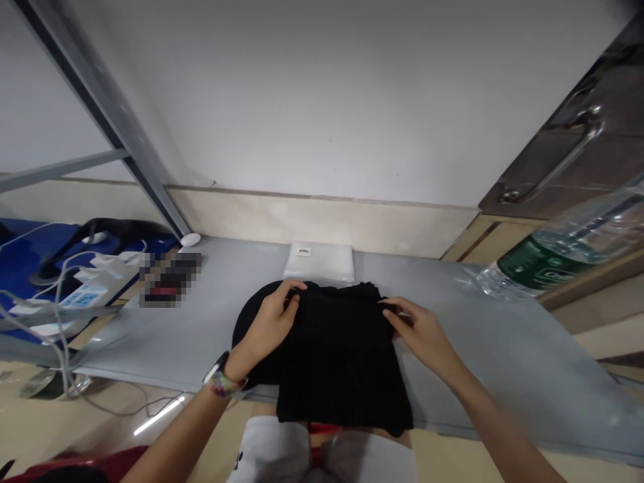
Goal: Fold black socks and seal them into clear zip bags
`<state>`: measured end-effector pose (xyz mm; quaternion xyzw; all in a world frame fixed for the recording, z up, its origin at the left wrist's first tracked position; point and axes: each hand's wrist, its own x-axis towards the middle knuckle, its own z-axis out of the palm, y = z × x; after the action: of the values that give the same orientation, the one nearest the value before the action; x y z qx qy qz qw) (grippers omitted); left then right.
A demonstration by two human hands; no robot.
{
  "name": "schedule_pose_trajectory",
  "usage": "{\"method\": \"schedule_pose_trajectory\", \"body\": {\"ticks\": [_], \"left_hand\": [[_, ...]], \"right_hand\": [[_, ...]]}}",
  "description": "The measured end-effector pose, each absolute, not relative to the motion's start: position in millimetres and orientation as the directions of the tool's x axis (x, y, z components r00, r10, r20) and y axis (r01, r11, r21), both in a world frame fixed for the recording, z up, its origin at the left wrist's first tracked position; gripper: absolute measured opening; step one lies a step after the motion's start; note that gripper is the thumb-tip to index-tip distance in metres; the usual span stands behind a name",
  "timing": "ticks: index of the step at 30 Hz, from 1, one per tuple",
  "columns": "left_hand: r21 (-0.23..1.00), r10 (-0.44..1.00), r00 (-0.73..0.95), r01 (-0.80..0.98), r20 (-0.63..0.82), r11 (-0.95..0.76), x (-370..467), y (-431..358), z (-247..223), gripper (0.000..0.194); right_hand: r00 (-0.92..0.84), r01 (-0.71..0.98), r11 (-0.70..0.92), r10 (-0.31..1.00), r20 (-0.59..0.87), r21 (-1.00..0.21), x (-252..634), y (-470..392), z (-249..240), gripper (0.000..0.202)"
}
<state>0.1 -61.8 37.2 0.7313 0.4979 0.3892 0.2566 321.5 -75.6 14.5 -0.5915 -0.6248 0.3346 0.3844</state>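
A black garment lies partly folded on the grey table, its lower part hanging over the front edge towards my lap. The frames do not show what kind of garment it is. My left hand, with a watch on the wrist, pinches the cloth near its upper left, and a rounded part of the black fabric spreads out to the left under it. At the upper right corner, my right hand grips the edge between thumb and fingers. Just behind the garment sits a clear plastic packet with a barcode label.
On the right, a large clear bottle with a green label lies on the grey table. A power strip with plugged-in cables is at left, near a metal post. A blurred dark item and a white round object lie nearby.
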Motion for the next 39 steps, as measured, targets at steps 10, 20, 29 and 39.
{"method": "schedule_pose_trajectory", "body": {"ticks": [10, 20, 29, 39], "left_hand": [[0.488, 0.98, 0.127, 0.852, 0.153, -0.187, 21.9, -12.9, 23.7, 0.028], [0.167, 0.987, 0.106, 0.978, 0.121, -0.125, 30.4, -23.0, 27.3, 0.032], [0.19, 0.661, 0.685, 0.636, 0.306, -0.748, -11.1, -62.3, 33.6, 0.061], [0.259, 0.715, 0.681, 0.671, 0.157, -0.695, -20.5, -58.0, 26.8, 0.061]], "right_hand": [[-0.028, 0.824, 0.111, 0.988, 0.155, -0.555, 311.7, -12.9, 7.6, 0.021], [0.02, 0.973, 0.024, 0.983, 0.185, -0.23, 300.4, -21.6, -5.0, 0.042], [-0.493, 0.752, 0.643, 0.696, 0.522, -0.145, 304.6, -76.9, 11.3, 0.045], [-0.567, 0.711, 0.644, 0.763, 0.309, -0.283, 336.0, -69.0, -16.6, 0.051]]}}
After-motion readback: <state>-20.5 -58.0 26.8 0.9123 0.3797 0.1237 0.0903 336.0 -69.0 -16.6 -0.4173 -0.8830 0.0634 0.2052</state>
